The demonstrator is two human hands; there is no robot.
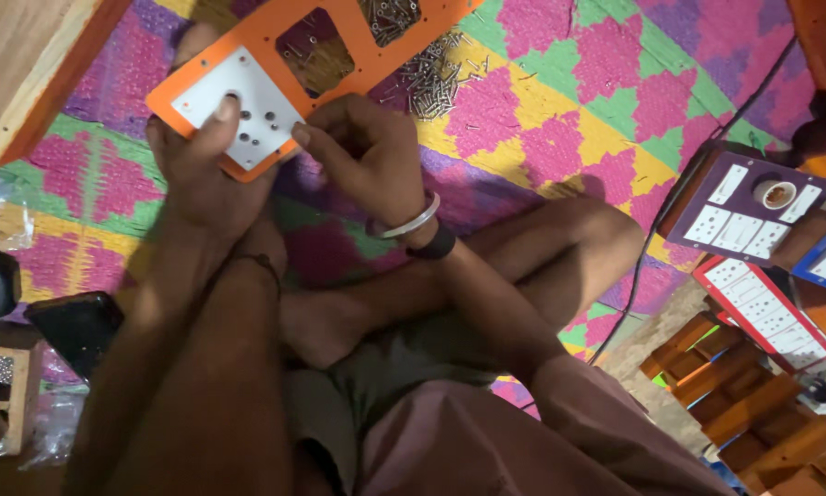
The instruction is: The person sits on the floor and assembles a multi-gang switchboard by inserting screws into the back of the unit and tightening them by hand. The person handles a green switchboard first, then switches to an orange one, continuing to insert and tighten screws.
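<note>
Left hand gripped lower end of orange panel from beneath, thumb pressed flat on white socket plate near its holes. Right hand closed to a pinch at plate's lower right corner, fingertips touching the edge — prob. holding a small screw, but too hidden to tell. Metal bangle and dark band on that wrist. Panel held tilted above crossed legs, two empty cutouts further up its length. Judged step: fixing white plate into orange frame, corner fastener being seated. Next move, as judged, called for steady thumb pressure so plate stayed aligned w/ cutout, plus a fresh screw from the loose pile lying on the patterned mat just beyond panel. Off to the right — purple board w/ white switches, red-edged board below it, wooden frames stacked near.
</note>
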